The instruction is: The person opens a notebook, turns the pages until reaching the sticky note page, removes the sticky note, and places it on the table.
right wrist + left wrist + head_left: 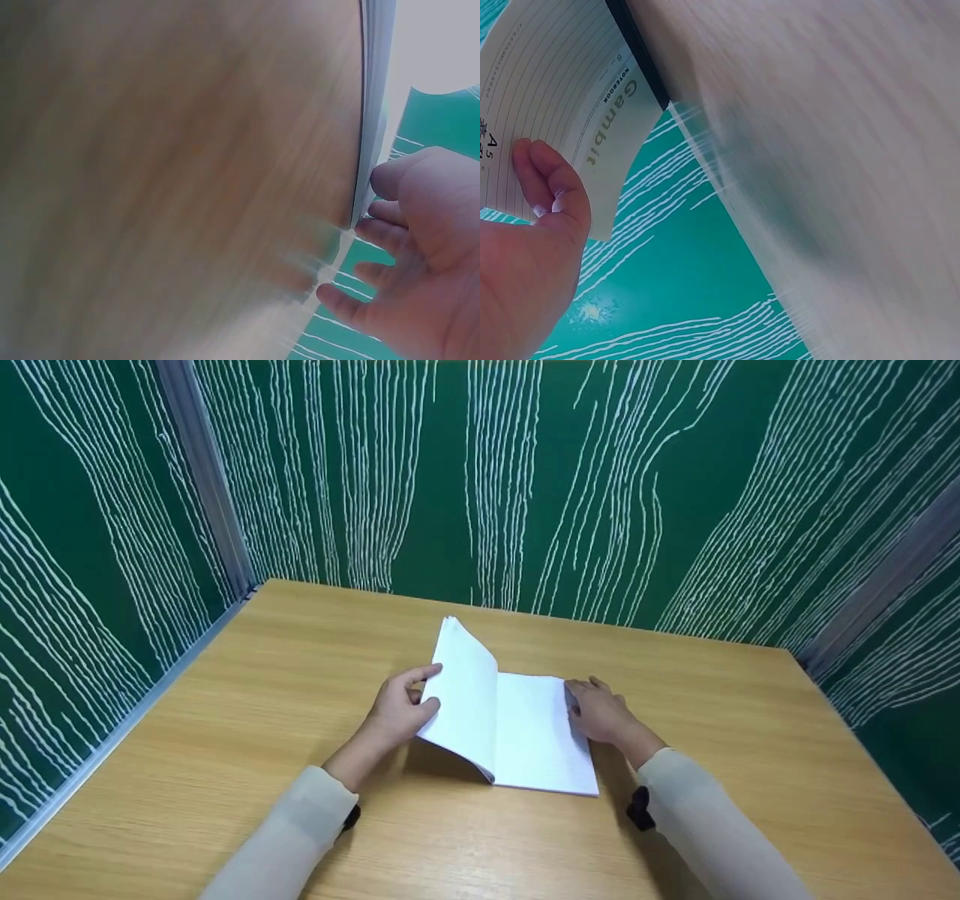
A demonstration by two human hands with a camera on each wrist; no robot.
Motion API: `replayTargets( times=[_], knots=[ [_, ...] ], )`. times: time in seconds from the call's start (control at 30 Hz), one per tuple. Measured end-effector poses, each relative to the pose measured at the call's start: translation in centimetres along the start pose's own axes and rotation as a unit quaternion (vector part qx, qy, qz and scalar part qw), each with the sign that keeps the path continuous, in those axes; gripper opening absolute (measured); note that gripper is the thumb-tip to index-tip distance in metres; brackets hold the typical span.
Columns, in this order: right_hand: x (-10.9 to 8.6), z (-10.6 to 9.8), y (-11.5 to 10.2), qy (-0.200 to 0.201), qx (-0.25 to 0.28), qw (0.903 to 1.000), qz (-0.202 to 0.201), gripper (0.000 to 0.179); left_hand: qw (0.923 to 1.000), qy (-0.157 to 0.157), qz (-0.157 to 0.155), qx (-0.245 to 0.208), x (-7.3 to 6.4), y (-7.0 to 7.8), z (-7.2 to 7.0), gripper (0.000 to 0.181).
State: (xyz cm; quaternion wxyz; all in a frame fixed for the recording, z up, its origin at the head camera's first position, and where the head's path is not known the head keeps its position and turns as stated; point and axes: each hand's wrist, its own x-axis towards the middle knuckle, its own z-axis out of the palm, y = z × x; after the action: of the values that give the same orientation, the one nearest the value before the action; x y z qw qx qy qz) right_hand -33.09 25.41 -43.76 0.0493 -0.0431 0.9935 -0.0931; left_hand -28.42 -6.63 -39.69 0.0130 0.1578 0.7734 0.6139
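Observation:
An open notebook (536,731) lies on the table, its right half flat and its left half lifted in a slant. Both facing pages look blank in the head view. On the outside of the raised cover (600,127), the left wrist view shows printed lines, "Gambit", "NOTEBOOK" and "A5", beside a black spine. My left hand (401,707) pinches the raised half at its outer edge, thumb on the page and fingertips on the cover. At the right edge my right hand (601,712) touches the pages with thumb and fingertips; its other fingers (345,306) spread loosely.
The notebook is on a wooden table (300,660). Green panels (435,510) with white wavy lines stand behind and at both sides, joined by grey posts (206,472). A black band (641,808) shows at the right sleeve.

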Motion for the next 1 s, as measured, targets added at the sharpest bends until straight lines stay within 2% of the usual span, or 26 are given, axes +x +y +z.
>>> replayTargets(
  times=[0.1,0.27,0.5,0.57,0.77,0.9,1.0],
  knots=[
    [0.1,0.0,-0.1,0.001,0.006,1.0,-0.006,0.053,0.9999,0.01,0.003,0.011,0.3,-0.7,0.2,0.048],
    [0.1,0.0,-0.3,0.002,0.019,0.9998,-0.009,0.054,0.9996,0.018,0.005,0.02,0.4,-0.9,0.3,0.047],
    [0.2,-0.2,-0.4,0.004,0.037,0.9993,-0.004,0.056,0.9999,0.008,-0.001,0.01,0.4,-0.8,0.1,0.048],
    [0.2,-0.2,-0.4,0.008,0.037,0.9992,-0.008,0.056,1.0,-0.001,-0.003,0.002,0.3,-0.5,0.0,0.048],
    [0.2,-0.3,-0.5,0.034,0.029,0.9983,-0.037,0.05,0.9999,-0.011,-0.002,-0.011,-0.8,1.6,-0.2,0.048],
    [0.3,-0.3,-0.4,0.059,0.059,0.9957,-0.041,0.045,1.0,-0.008,-0.004,0.001,-0.9,1.7,-0.1,0.048],
    [0.4,-0.5,-0.3,0.069,0.104,0.9917,-0.031,0.041,0.9999,-0.009,-0.009,0.002,-0.3,0.8,-0.1,0.048]
  ],
)
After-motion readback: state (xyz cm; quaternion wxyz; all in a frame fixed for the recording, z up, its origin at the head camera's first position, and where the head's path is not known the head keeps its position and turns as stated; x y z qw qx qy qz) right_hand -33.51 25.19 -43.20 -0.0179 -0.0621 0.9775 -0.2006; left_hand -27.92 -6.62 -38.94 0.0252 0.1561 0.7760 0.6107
